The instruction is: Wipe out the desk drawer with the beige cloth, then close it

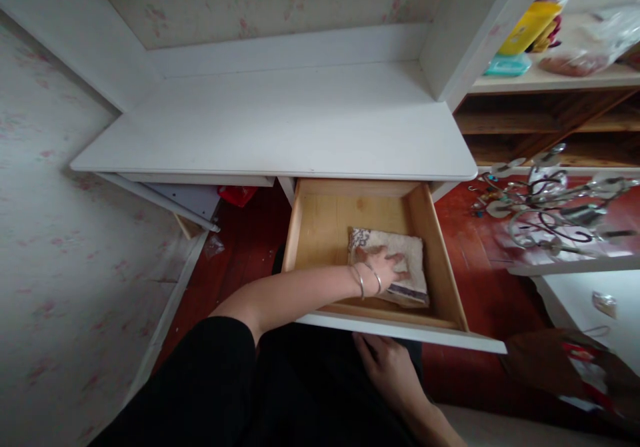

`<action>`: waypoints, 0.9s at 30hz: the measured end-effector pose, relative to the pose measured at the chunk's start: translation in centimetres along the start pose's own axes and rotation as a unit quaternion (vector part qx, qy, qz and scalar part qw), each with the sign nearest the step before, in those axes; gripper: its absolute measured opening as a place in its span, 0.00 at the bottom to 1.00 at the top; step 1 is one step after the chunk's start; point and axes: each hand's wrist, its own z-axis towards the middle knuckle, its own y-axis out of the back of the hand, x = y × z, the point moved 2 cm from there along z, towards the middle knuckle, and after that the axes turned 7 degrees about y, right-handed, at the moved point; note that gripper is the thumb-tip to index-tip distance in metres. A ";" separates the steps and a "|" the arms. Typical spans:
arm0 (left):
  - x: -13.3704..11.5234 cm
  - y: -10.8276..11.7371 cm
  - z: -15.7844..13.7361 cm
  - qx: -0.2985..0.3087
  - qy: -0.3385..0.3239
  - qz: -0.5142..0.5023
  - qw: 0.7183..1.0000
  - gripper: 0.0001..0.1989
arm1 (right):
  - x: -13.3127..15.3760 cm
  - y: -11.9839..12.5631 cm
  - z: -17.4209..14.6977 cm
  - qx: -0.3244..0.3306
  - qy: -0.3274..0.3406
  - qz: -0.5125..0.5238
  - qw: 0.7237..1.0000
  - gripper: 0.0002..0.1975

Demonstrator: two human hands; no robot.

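Observation:
A wooden drawer [447, 260] stands pulled out from under a white desk [280, 127]. Inside it, at the right, lies a folded beige towel [414, 255] with a patterned edge. My left hand [385, 268], with two bangles at the wrist, reaches in from the left and rests palm down on the towel, fingers spread. My right hand [391, 367] lies low over my black-clad lap, just under the drawer's white front panel, its fingers loose. Whether it touches the panel I cannot tell. The rest of the drawer's floor is bare wood.
A metal lamp fitting with curled arms [547, 210] lies on the red floor at the right. Behind it a wooden shelf [545, 80] holds yellow and teal items and bags. A brown bag [560, 367] sits at lower right. Something red [237, 195] lies under the desk.

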 end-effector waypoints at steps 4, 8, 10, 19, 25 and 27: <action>0.4 -1.2 -2.8 -0.017 -0.010 -0.006 1.000 0.31 | 0.0 0.0 0.1 -0.004 -0.004 0.008 1.000 0.20; 3.4 -1.5 -5.8 -0.005 -0.012 0.020 1.000 0.31 | 0.0 0.0 0.0 -0.009 0.004 0.015 1.000 0.20; 5.2 -1.4 -7.4 0.008 -0.002 0.041 0.999 0.31 | -0.1 -0.1 -0.1 -0.008 0.005 0.013 1.000 0.20; 11.4 -1.3 -9.2 -0.015 0.065 0.040 0.997 0.39 | -0.2 -0.5 -0.1 -0.015 0.008 0.000 1.000 0.20; 16.7 1.2 -4.4 0.002 0.119 0.022 0.993 0.45 | -0.1 -0.5 -0.2 -0.014 0.012 -0.006 1.000 0.19; 18.0 2.0 -3.1 0.026 0.125 0.017 0.992 0.48 | 0.0 -0.6 -0.3 -0.020 0.014 -0.007 1.000 0.19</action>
